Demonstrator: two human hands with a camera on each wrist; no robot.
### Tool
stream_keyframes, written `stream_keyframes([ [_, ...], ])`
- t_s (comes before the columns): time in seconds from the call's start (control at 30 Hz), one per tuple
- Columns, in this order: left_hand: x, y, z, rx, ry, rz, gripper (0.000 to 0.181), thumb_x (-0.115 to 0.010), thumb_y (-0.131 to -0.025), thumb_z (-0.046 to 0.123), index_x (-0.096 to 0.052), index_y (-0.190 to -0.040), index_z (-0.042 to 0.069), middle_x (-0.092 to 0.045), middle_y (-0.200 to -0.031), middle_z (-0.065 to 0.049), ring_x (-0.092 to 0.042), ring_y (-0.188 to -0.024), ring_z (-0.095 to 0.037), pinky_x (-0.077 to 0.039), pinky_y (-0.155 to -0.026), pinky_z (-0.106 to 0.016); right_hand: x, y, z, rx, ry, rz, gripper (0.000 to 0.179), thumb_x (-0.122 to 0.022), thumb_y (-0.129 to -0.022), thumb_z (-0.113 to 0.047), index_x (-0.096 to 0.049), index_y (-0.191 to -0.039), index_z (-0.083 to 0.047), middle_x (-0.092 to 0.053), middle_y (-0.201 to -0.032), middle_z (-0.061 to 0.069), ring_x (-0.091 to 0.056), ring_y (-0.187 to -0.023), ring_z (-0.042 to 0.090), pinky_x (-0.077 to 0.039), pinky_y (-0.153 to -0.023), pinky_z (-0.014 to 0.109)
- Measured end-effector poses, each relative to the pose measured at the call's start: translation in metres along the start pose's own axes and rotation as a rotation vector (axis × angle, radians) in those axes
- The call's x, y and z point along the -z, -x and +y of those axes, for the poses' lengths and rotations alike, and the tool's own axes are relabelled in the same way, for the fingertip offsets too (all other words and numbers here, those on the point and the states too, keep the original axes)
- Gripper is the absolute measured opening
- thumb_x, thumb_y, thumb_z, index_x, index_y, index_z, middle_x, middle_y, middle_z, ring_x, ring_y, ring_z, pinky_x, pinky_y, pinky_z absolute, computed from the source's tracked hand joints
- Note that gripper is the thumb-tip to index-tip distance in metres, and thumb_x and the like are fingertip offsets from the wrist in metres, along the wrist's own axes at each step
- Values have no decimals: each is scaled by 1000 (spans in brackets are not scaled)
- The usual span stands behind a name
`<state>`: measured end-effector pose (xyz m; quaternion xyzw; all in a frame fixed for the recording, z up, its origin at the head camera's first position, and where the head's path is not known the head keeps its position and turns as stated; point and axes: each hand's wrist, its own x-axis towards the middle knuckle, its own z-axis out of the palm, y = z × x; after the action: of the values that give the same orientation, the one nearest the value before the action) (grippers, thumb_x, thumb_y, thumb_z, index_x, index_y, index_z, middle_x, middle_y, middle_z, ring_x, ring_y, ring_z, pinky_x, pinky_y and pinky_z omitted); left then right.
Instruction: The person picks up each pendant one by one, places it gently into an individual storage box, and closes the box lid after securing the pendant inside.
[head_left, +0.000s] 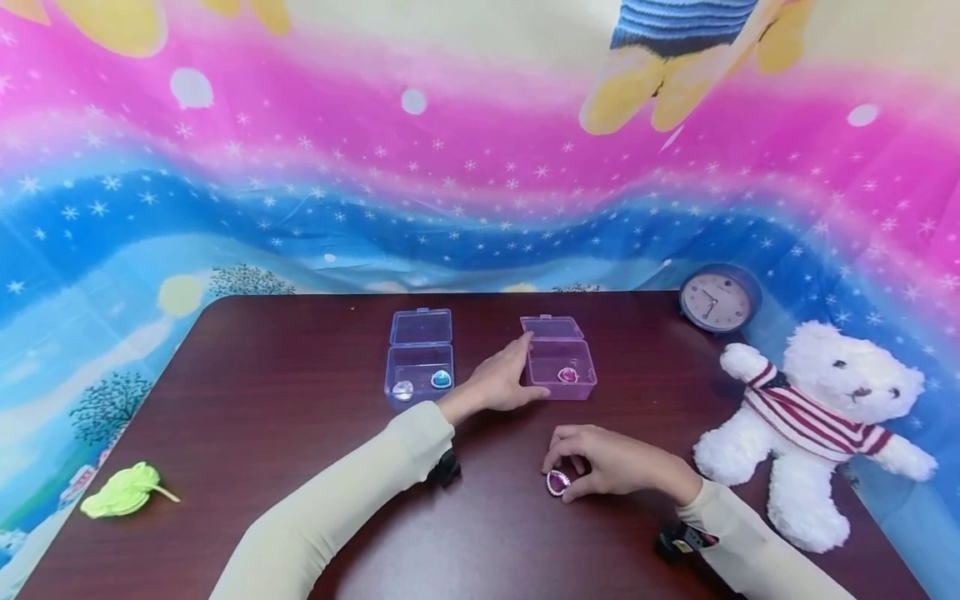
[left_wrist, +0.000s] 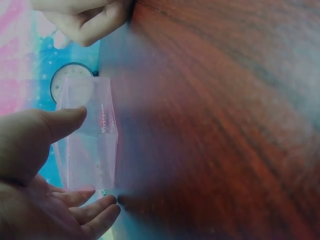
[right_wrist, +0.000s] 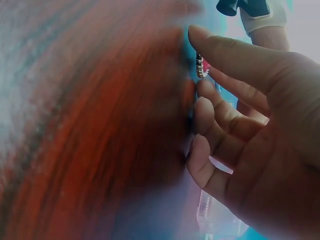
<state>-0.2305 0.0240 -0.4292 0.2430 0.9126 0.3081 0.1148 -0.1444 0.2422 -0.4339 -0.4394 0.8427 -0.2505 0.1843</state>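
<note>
My left hand (head_left: 504, 375) lies along the left side of an open pink plastic box (head_left: 581, 390), thumb by its front corner and fingers near the hinge, mostly straight. That box (left_wrist: 80, 160) also shows beyond the thumb in the left wrist view. Inside sits a pink gem with a silvery beaded rim (head_left: 568, 376). Nearer the front, my right hand (head_left: 611, 460) pinches a second pink teardrop gem (head_left: 557, 482) between thumb and index finger, low over the table. In the right wrist view this gem (right_wrist: 200, 67) is partly hidden by the fingers.
Left of the pink box stands an open purple box (head_left: 420, 382) with a clear gem (head_left: 402, 389) and a blue gem (head_left: 441, 379). A round clock (head_left: 718, 298) and a white teddy bear (head_left: 810, 425) occupy the right. A yellow-green leaf-shaped thing (head_left: 123, 490) lies at the left edge.
</note>
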Motion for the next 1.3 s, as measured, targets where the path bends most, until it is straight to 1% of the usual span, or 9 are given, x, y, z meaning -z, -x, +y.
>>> stream_keyframes([
  [0.2,0,0,-1,4,-2,-2,102,-74,-94,42,-12,-165,4,-30,-169,-15,-36,-154,-31,-35,-125,-47,7,-1,1,-1,-4,16,28,-82,-89,-25,-74,-115,-16,-66,-100,-7,-60,-81,4,-54,-71,19],
  [0.37,1,0,-1,-1,3,7,101,-75,-93,41,-13,-164,4,-30,-169,-16,-37,-153,-31,-36,-124,-47,26,-4,-1,-9,19,57,28,-82,-89,-23,-74,-114,-14,-66,-98,-6,-60,-76,7,-54,-67,22],
  [0.5,1,-2,-1,-7,-1,8,101,-75,-93,40,-13,-164,4,-28,-170,-15,-37,-153,-31,-36,-124,-47,46,-6,-3,-19,71,120,28,-83,-88,-21,-75,-114,-14,-66,-98,-7,-59,-76,7,-54,-68,23],
  [0.6,0,-3,0,-20,-6,8,103,-75,-93,41,-13,-164,4,-28,-170,-15,-37,-153,-31,-37,-123,-47,59,-7,-6,-42,123,181,28,-83,-88,-22,-75,-114,-16,-67,-101,-9,-59,-80,6,-55,-72,25],
  [0.73,0,-2,-1,-23,-5,7,103,-76,-92,42,-13,-164,4,-28,-170,-15,-37,-153,-31,-37,-123,-47,71,-12,-6,-95,174,256,30,-84,-87,-24,-75,-116,-17,-70,-105,-7,-61,-86,11,-57,-77,29],
  [0.87,0,-1,-2,-18,-5,6,103,-76,-92,42,-13,-164,4,-29,-169,-15,-38,-153,-30,-38,-123,-47,78,-22,-2,-147,171,317,32,-83,-88,-20,-74,-117,-12,-73,-110,2,-64,-91,18,-57,-78,31],
  [0.97,-1,-1,-3,-17,-3,7,103,-76,-92,42,-13,-164,4,-30,-169,-15,-39,-152,-30,-39,-122,-46,81,-29,3,-183,157,344,33,-82,-88,-17,-73,-119,-9,-72,-109,7,-65,-86,17,-58,-77,32],
  [1.07,-1,-2,-3,-15,-2,3,103,-76,-92,41,-13,-164,3,-28,-169,-15,-38,-153,-31,-39,-122,-46,83,-36,8,-215,158,350,34,-81,-89,-15,-73,-121,-7,-71,-107,9,-62,-80,12,-59,-74,33],
  [1.3,-1,-2,-4,-11,-14,-4,104,-75,-92,43,-12,-165,3,-25,-171,-15,-34,-155,-30,-36,-124,-46,84,-50,22,-273,195,347,34,-81,-88,-15,-74,-120,-6,-74,-113,12,-63,-80,15,-56,-73,30],
])
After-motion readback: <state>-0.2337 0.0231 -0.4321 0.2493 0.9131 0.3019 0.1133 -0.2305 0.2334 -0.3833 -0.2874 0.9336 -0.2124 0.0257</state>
